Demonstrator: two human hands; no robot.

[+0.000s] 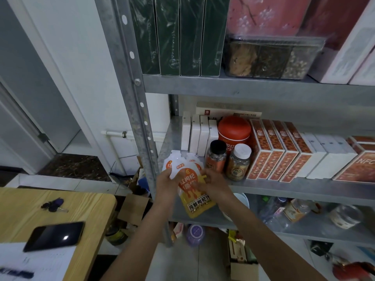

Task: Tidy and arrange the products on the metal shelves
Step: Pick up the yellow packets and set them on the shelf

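1 orange pouch (197, 201) sits pinched in both grips, left hand (166, 183) and right hand (216, 182), beside 2 jars (238, 165).

A small fan of flat pouches (199, 205), white at the top, orange in the middle and yellow at the bottom with printed characters, is held upright just in front of the left end of the middle shelf (284, 189). The left hand (167, 183) grips its left edge and the right hand (215, 183) its right; there seem to be three or four, though overlap hides the count. Behind them on that shelf stand four white boxes (199, 134) on end, a red tin (234, 130), a black-lidded jar (216, 157) beside a white-lidded jar (238, 165), then a row of orange-patterned boxes (280, 155). Above, dark green boxes (178, 37) stand upright beside a clear tub (267, 57) of dried goods.
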